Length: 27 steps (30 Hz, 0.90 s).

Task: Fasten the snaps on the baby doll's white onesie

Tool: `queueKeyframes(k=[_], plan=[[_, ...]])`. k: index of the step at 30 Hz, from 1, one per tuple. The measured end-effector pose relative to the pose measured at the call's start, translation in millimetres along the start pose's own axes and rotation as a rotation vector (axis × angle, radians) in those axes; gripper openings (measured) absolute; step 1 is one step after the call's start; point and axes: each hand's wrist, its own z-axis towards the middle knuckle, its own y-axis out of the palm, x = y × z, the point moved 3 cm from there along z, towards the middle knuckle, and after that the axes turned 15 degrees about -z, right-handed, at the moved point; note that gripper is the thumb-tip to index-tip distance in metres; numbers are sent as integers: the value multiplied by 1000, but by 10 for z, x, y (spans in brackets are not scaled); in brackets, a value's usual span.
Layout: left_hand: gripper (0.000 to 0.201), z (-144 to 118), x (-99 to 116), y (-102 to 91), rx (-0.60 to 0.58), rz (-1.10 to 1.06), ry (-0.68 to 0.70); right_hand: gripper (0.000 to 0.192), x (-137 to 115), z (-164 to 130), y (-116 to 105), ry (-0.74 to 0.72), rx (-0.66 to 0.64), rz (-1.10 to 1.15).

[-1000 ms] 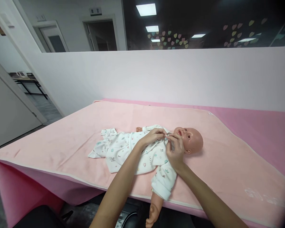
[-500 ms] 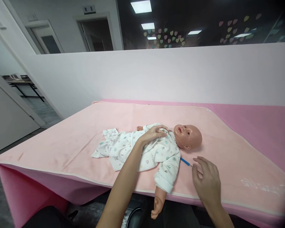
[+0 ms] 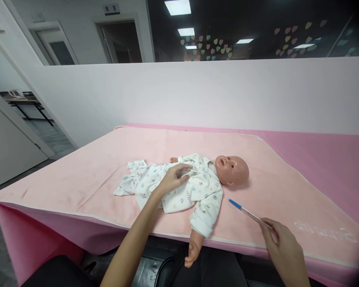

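Observation:
A baby doll [image 3: 231, 170] lies on its back on a pale pink blanket [image 3: 77, 175], head to the right, dressed in a white printed romper [image 3: 179, 187]. One bare doll arm [image 3: 193, 250] hangs over the near edge. My left hand [image 3: 173, 178] rests flat on the doll's chest, fingers on the romper front. My right hand [image 3: 283, 247] is low at the right, near the blanket's front edge, pinching a thin stick with a blue tip [image 3: 245, 210] that points toward the doll's shoulder.
The blanket covers a table draped in deeper pink cloth [image 3: 332, 159]. A white partition wall [image 3: 197, 95] stands right behind it. Open floor and a doorway [image 3: 119, 40] lie to the left. Something dark sits below the near table edge [image 3: 167, 271].
My right hand left the doll's collar, picked up the blue-tipped stick beside the doll and drew it back to the lower right. My left hand slid slightly down the chest.

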Motion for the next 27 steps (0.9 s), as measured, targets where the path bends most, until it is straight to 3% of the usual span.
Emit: queueKeyframes(k=[4, 7, 10, 12, 16, 20, 23, 27], plan=[[22, -111, -140, -236, 269, 42, -34, 34, 87, -19, 3, 128, -19, 6], [27, -99, -136, -303, 319, 82, -45, 30, 98, 27, 72, 24, 17, -41], [39, -19, 11, -240, 213, 186, -1, 30, -56, 143, 80, -129, 129, -142], [42, 65, 104, -147, 62, 195, 4, 27, -313, 272, 28, -196, 218, -137], [26, 272, 81, -18, -123, 106, -84, 17, -1185, 627, -35, -512, 308, 64], [26, 392, -115, -23, -174, -47, -140, 16, -1934, 953, 168, -769, 318, 27], [33, 379, -180, -79, -105, -113, -132, 13, -2123, 1067, 343, -768, 327, 51], [30, 334, -145, -97, -84, -216, -153, 11, -2067, 1066, 413, -687, 313, 219]])
